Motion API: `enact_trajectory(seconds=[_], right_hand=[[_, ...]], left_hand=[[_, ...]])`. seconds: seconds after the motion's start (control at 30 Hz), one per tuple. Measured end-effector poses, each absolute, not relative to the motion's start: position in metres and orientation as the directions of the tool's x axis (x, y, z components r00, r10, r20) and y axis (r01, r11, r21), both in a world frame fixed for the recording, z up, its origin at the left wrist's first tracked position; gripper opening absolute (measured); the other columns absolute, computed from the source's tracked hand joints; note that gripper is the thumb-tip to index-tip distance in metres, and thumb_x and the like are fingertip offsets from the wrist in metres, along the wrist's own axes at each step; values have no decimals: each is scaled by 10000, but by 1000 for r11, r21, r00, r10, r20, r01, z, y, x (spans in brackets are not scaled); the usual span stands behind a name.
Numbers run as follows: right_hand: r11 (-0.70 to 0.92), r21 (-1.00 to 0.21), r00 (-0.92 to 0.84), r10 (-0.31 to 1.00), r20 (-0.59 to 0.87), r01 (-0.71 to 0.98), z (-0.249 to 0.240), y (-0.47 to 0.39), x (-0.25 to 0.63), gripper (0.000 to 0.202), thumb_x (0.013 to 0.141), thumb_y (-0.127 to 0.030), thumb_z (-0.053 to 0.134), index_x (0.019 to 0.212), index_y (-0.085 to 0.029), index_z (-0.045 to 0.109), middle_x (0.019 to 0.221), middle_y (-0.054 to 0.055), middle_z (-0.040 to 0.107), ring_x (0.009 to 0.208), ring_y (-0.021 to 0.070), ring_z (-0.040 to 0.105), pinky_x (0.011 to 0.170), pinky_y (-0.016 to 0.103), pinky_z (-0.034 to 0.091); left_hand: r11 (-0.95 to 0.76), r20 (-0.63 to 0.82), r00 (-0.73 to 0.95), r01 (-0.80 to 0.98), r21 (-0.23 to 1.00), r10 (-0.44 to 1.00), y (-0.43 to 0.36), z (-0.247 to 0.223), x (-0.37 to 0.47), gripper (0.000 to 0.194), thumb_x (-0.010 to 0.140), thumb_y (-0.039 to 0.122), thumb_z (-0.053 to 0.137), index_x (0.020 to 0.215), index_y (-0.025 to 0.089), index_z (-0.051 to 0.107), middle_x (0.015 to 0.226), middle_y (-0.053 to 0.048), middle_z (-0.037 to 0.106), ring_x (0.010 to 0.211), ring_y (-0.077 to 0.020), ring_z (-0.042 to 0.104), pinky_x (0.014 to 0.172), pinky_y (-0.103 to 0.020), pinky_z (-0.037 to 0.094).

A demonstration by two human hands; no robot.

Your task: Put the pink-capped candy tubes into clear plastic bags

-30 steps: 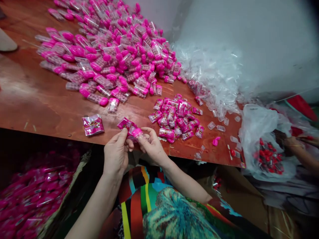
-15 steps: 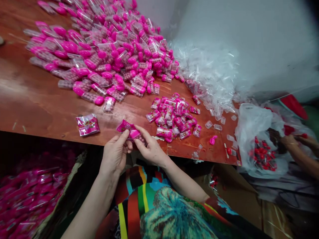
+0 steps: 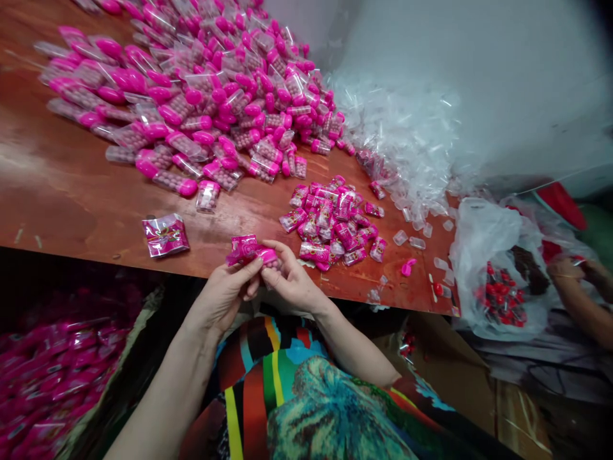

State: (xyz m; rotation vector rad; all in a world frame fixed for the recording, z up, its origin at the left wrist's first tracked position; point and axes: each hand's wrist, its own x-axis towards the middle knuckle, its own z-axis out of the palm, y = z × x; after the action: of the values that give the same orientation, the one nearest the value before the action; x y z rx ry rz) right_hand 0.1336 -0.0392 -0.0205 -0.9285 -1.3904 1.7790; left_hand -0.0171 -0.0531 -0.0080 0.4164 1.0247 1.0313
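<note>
At the table's front edge, my left hand [image 3: 225,291] is closed on a printed pink wrapper [image 3: 244,245]. My right hand [image 3: 292,281] pinches a small transparent candy tube [image 3: 272,260] of pale pink balls with a pink cap. The wrapper and tube touch, and my fingers hide their lower parts. Left of my hands lies a larger pink packet [image 3: 165,235]. A short capped tube [image 3: 207,196] rests beyond it. To the right is a heap of small pink packets [image 3: 335,220].
A big pile of filled pink-capped tubes [image 3: 215,102] covers the table's back left. Transparent plastic pieces [image 3: 402,140] are heaped by the wall. Pink packets [image 3: 71,358] fill a container below left. At right, another person's hand [image 3: 565,271] is near a plastic bag [image 3: 467,255] holding red-topped items.
The wrapper's upper end now stands more upright beside the tube, and the tube's pink cap shows more plainly between my fingers. The other person's hand has moved slightly right.
</note>
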Motion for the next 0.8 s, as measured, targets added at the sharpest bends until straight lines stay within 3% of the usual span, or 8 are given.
enact_trajectory(seconds=[0.17, 0.27, 0.43, 0.53, 0.8], right_hand=[[-47, -994, -457, 885, -89, 103, -21, -41, 138, 486, 968, -358, 564, 1416, -265, 401, 881, 2, 573, 747, 135, 574, 704, 277, 520], [-34, -995, -428, 901, -70, 92, -23, -40, 138, 457, 965, -342, 565, 1390, -266, 415, 940, 7, 565, 752, 125, 548, 699, 263, 507], [-98, -994, -428, 897, -110, 49, -25, -39, 143, 456, 953, -370, 587, 1374, -281, 436, 890, -14, 544, 602, 87, 488, 534, 215, 441], [-141, -990, -427, 895, -127, 1, -23, -40, 149, 501, 954, -393, 585, 1410, -299, 399, 788, -47, 511, 495, 73, 460, 453, 210, 395], [-151, -988, -376, 917, -135, -14, -13, -51, 145, 522, 940, -383, 601, 1428, -307, 431, 810, -28, 513, 563, 88, 418, 498, 217, 379]], left_hand=[[483, -490, 144, -541, 689, 860, -53, -9, -16, 332, 726, 442, 809, 777, 135, 694, 517, 10, 520, 446, -83, 424, 397, -184, 288], [463, -489, 116, -559, 687, 865, -54, -7, -15, 360, 744, 458, 785, 851, 129, 688, 543, -5, 568, 454, -92, 455, 384, -179, 293], [354, -498, -108, -576, 737, 860, -54, -7, -12, 355, 676, 406, 841, 772, 121, 653, 486, 18, 558, 418, -80, 463, 370, -167, 301], [325, -539, -166, -641, 695, 826, -52, -11, -12, 357, 620, 357, 884, 718, 115, 641, 498, 25, 569, 398, -65, 463, 348, -166, 282], [311, -593, -210, -691, 652, 777, -50, -10, -5, 382, 560, 324, 927, 705, 103, 652, 495, 28, 577, 390, -60, 478, 340, -165, 281]])
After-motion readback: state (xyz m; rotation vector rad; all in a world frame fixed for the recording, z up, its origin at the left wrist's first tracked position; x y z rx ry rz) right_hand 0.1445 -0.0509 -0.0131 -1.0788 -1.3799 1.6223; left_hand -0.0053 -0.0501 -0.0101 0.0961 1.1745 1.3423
